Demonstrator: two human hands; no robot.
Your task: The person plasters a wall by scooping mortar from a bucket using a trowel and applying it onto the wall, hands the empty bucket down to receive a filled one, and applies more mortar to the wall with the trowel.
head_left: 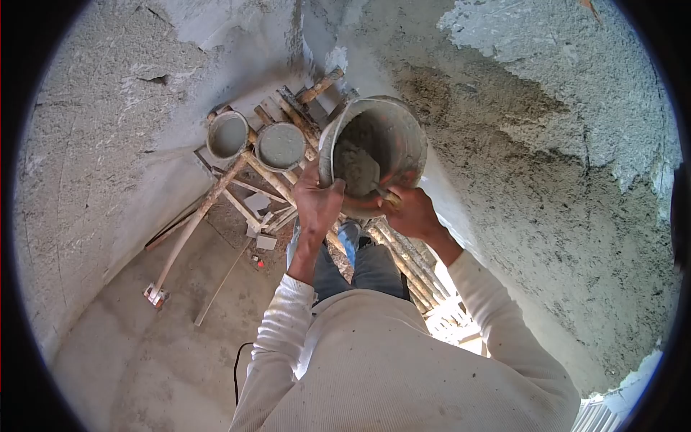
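Note:
A large mortar-smeared bucket [419, 140] is tipped toward me, with wet grey mortar [353, 133] down inside it. My left hand [319, 200] grips the bucket's near left rim. In my right hand [413, 214] is the handle of a trowel [368, 173], whose blade reaches into the bucket and lies against the mortar. The fingers of my right hand are closed around that handle at the near right rim. How the bucket is supported from below is hidden.
Two smaller buckets [229, 135], [281, 147] of grey mix stand to the left on wooden poles [270, 175]. Rough walls [504, 137] meet in a corner ahead. More poles [410, 263] lie at lower right. The concrete floor [158, 353] shows far below, with a thin stick [222, 286].

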